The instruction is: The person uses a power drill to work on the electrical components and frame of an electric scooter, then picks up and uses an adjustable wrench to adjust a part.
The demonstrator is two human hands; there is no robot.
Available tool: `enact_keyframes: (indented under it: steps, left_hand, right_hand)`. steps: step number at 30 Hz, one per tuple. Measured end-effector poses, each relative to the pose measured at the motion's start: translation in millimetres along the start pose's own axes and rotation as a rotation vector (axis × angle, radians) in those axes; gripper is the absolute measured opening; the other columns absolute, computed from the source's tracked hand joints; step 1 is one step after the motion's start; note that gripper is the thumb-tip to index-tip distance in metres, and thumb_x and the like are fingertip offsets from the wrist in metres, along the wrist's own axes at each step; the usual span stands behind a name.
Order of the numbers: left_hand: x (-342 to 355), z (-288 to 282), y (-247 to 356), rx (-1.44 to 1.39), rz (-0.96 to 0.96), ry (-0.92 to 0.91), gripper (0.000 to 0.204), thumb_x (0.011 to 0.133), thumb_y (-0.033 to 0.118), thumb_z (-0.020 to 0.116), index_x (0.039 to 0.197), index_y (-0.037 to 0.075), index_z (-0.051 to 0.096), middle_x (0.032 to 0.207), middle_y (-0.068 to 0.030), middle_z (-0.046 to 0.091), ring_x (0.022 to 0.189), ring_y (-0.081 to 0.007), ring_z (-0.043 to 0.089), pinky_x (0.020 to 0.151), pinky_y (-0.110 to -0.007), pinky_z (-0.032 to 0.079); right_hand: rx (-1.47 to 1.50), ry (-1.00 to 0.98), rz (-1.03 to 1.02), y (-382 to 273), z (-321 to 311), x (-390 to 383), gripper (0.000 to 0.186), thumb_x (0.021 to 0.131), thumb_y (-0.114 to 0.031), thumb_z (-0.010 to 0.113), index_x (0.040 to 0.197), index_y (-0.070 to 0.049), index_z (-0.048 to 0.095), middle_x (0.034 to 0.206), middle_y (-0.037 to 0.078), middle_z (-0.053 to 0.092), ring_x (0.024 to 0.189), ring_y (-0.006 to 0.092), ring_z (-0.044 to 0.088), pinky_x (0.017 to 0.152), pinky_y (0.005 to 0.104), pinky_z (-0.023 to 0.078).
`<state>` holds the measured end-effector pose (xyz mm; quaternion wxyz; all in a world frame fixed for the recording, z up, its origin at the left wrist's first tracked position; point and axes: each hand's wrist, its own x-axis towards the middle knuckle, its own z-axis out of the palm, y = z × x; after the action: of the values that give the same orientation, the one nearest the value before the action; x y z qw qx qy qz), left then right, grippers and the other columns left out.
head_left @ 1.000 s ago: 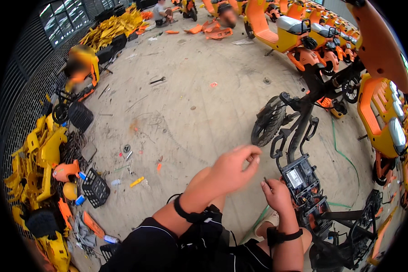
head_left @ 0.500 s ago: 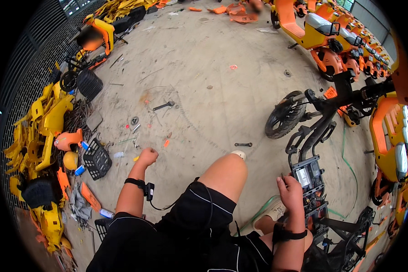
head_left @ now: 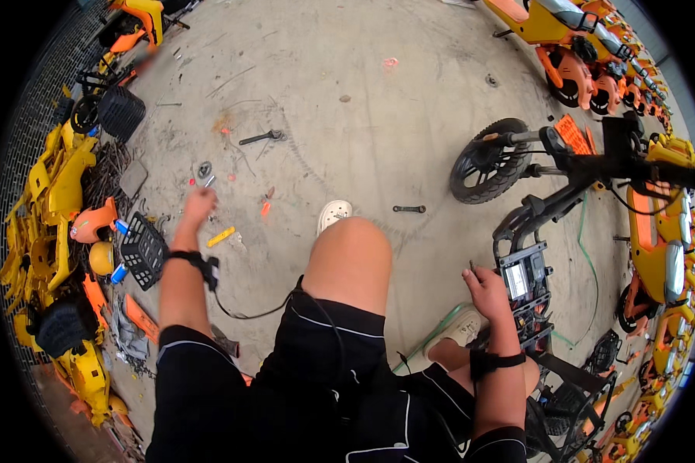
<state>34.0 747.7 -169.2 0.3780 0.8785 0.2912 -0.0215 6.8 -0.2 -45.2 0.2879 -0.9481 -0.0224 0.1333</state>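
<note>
My left hand (head_left: pixel 201 204) reaches out over the floor, smeared by motion. Just beyond its fingers lies a small silver metal piece (head_left: pixel 209 181), with a round dark metal part (head_left: pixel 204 169) close by. I cannot tell whether the fingers touch anything. My right hand (head_left: pixel 488 293) is closed beside the stripped scooter frame (head_left: pixel 527 270), and a small dark tip pokes out by its thumb; what it belongs to is hidden. A yellow-handled tool (head_left: pixel 221 236) rests to the right of my left wrist.
An adjustable wrench (head_left: pixel 261 137) and a flat dark spanner (head_left: pixel 409 209) lie on the concrete floor. A black plastic basket (head_left: pixel 143 251) and piled yellow panels (head_left: pixel 50 224) stand at the left. The frame's front wheel (head_left: pixel 489 162) juts out ahead; yellow-orange scooters (head_left: pixel 652 231) line the right.
My left hand has moved forward and left, toward the small metal parts. The view has shifted, and the yellow-handled tool shows more fully. My right hand stays by the frame.
</note>
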Motion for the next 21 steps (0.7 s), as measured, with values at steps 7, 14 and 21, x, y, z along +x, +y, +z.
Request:
enact_keyframes:
  steps: [7,14,21]
  left_hand:
    - [83,-130,112,0.425,0.181,0.458,0.028,0.090,0.024,0.060,0.107,0.005,0.072,0.093,-0.0190,0.074,0.086,-0.0338,0.072,0.080,-0.042,0.055]
    - [130,35,79,0.687,0.010,-0.045,0.033,0.084,0.019,0.058,0.114,0.010,0.070,0.115,-0.0207,0.070,0.111,-0.0389,0.066,0.094,-0.048,0.052]
    - [203,158,81,0.597,-0.039,-0.177,0.049,0.084,0.018,0.062,0.132,0.006,0.059,0.128,-0.0230,0.064,0.121,-0.0383,0.059,0.102,-0.046,0.048]
  right_hand:
    - [0.025,0.408,-0.222,4,8,48,0.020,0.098,-0.017,0.063,0.090,0.001,0.066,0.091,0.020,0.066,0.088,0.0381,0.063,0.081,0.0431,0.050]
    - [-0.174,0.690,-0.094,22,-36,104,0.021,0.102,-0.016,0.056,0.105,0.000,0.070,0.124,0.015,0.065,0.119,0.0326,0.054,0.104,0.0440,0.041]
    - [-0.501,0.662,-0.085,30,-37,137,0.021,0.104,-0.016,0.053,0.106,-0.003,0.069,0.137,0.013,0.060,0.137,0.0381,0.042,0.114,0.0488,0.032]
